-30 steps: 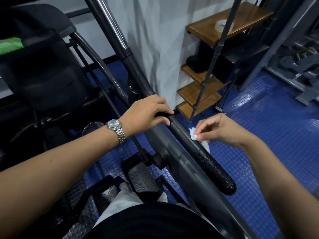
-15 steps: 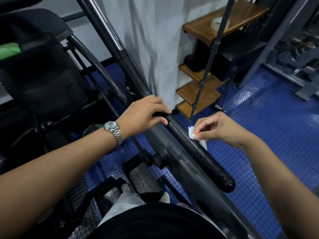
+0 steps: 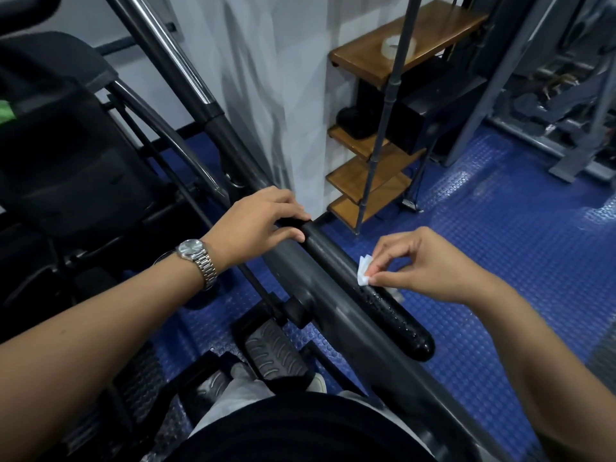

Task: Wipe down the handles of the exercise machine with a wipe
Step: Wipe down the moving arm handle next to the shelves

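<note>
A black foam handle [image 3: 373, 291] of the exercise machine runs diagonally from the centre down to the right, ending in a rounded tip; its lower part glistens with droplets. My left hand [image 3: 260, 228], with a steel watch at the wrist, grips the handle's upper end. My right hand [image 3: 420, 261] pinches a small folded white wipe [image 3: 364, 274] between thumb and fingertips and holds it against the handle's right side, about midway along.
The machine's dark frame bar [image 3: 333, 311] and a treaded pedal [image 3: 273, 355] lie below the handle. A chrome bar [image 3: 166, 55] rises at upper left. A wooden shelf unit [image 3: 366, 181] stands by a white pillar on blue studded flooring [image 3: 500, 228].
My right hand has slid the wipe a little down the handle toward its tip. My left hand keeps its grip on the upper end.
</note>
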Demonstrator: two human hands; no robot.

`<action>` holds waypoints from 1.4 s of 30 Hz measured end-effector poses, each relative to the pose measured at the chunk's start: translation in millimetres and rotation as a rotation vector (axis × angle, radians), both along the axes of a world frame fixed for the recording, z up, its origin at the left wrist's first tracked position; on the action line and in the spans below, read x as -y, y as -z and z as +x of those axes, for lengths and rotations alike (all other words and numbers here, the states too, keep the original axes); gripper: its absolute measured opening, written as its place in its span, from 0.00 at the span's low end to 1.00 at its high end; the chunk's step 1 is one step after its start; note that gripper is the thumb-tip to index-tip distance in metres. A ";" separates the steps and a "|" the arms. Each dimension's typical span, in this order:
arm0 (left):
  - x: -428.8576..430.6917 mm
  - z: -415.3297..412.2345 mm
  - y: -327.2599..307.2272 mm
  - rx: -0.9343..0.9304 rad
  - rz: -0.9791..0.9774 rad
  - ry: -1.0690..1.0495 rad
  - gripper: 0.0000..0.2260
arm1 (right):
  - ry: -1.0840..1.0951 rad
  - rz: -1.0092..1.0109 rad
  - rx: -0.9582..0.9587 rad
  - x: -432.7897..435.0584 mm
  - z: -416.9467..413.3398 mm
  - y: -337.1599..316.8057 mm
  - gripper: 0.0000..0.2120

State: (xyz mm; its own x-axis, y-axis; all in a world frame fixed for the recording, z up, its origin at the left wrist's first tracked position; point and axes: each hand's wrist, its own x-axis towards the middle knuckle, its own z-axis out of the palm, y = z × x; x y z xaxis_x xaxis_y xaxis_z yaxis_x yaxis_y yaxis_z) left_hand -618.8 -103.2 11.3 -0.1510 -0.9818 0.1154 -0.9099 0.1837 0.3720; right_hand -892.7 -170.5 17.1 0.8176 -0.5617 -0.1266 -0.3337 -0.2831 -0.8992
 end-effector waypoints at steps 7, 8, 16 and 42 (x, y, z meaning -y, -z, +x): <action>-1.4 -17.2 -9.1 0.041 0.011 0.044 0.17 | 0.019 -0.244 0.058 -14.5 9.4 4.7 0.02; -4.9 -23.1 -7.4 0.051 0.002 0.053 0.18 | 0.011 -0.237 0.056 -15.8 5.7 4.1 0.04; -16.6 -35.8 6.3 0.004 -0.051 -0.013 0.17 | -0.029 -0.371 -0.007 -22.2 11.3 -2.6 0.04; -18.3 -36.7 8.7 -0.053 -0.043 -0.040 0.18 | -0.066 -0.402 -0.091 -28.0 22.7 -10.3 0.03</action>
State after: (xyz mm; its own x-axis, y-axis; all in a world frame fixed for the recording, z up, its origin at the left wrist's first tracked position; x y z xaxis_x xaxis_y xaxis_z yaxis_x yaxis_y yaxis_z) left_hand -655.5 -84.9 2.5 -0.1039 -0.9809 0.1646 -0.8959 0.1641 0.4128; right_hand -870.0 -142.5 27.4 0.8489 -0.5282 0.0183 -0.3765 -0.6287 -0.6804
